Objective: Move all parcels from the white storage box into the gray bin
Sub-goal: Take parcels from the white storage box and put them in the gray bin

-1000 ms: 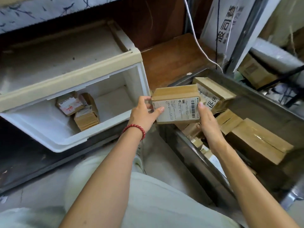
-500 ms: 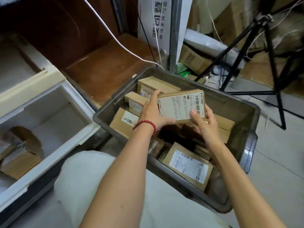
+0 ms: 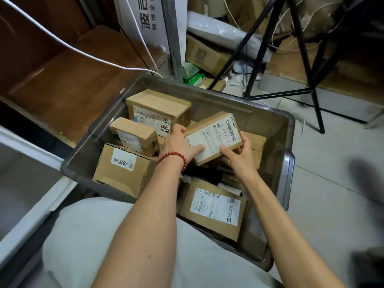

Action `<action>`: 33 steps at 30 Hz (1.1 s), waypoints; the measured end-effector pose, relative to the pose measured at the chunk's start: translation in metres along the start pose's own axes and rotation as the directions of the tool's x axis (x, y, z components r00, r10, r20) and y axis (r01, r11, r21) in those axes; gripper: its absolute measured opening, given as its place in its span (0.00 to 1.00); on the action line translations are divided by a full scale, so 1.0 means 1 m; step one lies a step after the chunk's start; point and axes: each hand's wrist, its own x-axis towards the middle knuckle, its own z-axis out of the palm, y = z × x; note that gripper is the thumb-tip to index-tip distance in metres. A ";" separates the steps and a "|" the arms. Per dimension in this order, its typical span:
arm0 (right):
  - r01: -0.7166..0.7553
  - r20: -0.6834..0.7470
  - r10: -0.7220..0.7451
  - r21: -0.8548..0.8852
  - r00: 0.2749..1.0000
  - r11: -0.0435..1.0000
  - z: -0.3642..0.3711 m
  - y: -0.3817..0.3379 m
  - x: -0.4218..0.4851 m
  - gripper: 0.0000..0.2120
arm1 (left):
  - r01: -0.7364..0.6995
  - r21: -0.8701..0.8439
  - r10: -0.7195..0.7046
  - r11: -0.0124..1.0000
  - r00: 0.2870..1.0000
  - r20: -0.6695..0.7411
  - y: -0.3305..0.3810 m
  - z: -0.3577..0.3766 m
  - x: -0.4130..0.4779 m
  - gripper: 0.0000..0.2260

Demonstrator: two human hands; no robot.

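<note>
Two hands hold one parcel between them. The left hand (image 3: pixel 178 144) grips the held parcel (image 3: pixel 214 138) at its left end, thumb laid on the white label and fingers curled over the far edge. The right hand (image 3: pixel 239 156) clamps the right end, thumb on the label's near corner and fingers wrapped round the side. The box is tilted, label up. It is inside the outline of the gray bin (image 3: pixel 289 129), above the pile; whether its underside touches anything cannot be told.

Five other parcels can be counted in the bin.
- Just beyond and left of the grip stands a large carton (image 3: pixel 158 107).
- Left of the grip lies a small box (image 3: pixel 135 136).
- Nearer and left of the grip is a box with an "8" sticker (image 3: pixel 122 169).
- Below the wrists, nearest the person, lies a flat labelled parcel (image 3: pixel 214 208).
- Under the right hand's fingers shows the edge of one more parcel (image 3: pixel 256 144).

Further cardboard lies lower down, too shadowed to count.

One red bead bracelet (image 3: pixel 172 157) circles the left wrist. Well to the left of the grip, one corner of the white storage box (image 3: pixel 31 154) enters the view. Beyond the bin stand one black tripod (image 3: pixel 301 48) and one white cable (image 3: pixel 62 44).
</note>
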 end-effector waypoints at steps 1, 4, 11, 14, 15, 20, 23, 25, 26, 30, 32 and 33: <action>0.015 -0.014 -0.015 -0.015 1.000 1.000 0.002 0.002 0.002 0.32 | 0.015 0.013 -0.015 1.000 1.000 0.003 -0.001 0.000 0.001 0.30; 0.069 -0.036 -0.071 -0.047 0.997 0.997 0.009 0.000 0.010 0.34 | 0.060 0.019 -0.060 0.998 0.998 -0.006 -0.004 -0.002 0.003 0.28; 0.039 0.076 -0.032 -0.095 0.997 0.995 0.031 -0.014 0.040 0.31 | 0.195 0.054 -0.190 0.979 0.978 -0.086 -0.017 -0.002 0.008 0.25; 0.033 0.024 -0.030 -0.135 0.999 0.990 0.035 -0.012 0.048 0.32 | 0.214 -0.023 -0.215 0.977 0.971 -0.101 -0.022 0.003 0.015 0.23; 0.038 -0.010 -0.040 -0.163 0.999 0.986 0.037 -0.012 0.049 0.32 | 0.222 -0.054 -0.227 0.973 0.968 -0.105 -0.022 0.004 0.017 0.22; 0.109 -0.113 -0.144 -0.271 0.983 0.956 0.053 -0.014 0.045 0.28 | 0.243 -0.055 -0.248 0.968 0.960 -0.129 -0.023 0.004 0.019 0.22; 0.245 -0.006 -0.291 -0.525 0.957 0.815 0.051 -0.011 0.032 0.28 | 0.238 0.000 -0.236 0.971 0.962 -0.138 -0.020 0.001 0.019 0.23; 0.294 0.089 -0.361 -0.771 0.928 0.566 0.046 -0.012 0.027 0.33 | 0.226 0.127 -0.203 0.966 0.964 -0.170 -0.017 -0.003 0.016 0.23; 0.289 0.126 -0.358 -0.845 0.925 0.450 0.044 -0.014 0.026 0.34 | 0.209 0.209 -0.167 0.955 0.965 -0.201 -0.015 -0.004 0.013 0.23; 0.239 0.187 -0.205 -0.934 0.961 0.268 0.037 -0.028 0.030 0.33 | 0.073 0.399 0.027 0.914 0.971 -0.239 -0.011 -0.008 0.004 0.20; 0.226 0.196 -0.143 -0.946 0.970 0.232 0.032 -0.034 0.034 0.33 | 0.031 0.463 0.083 0.886 0.971 -0.223 -0.010 -0.012 -0.003 0.18; 0.225 0.202 -0.125 -0.951 0.971 0.211 0.030 -0.038 0.034 0.33 | 0.018 0.490 0.106 0.871 0.969 -0.224 -0.011 -0.014 -0.008 0.17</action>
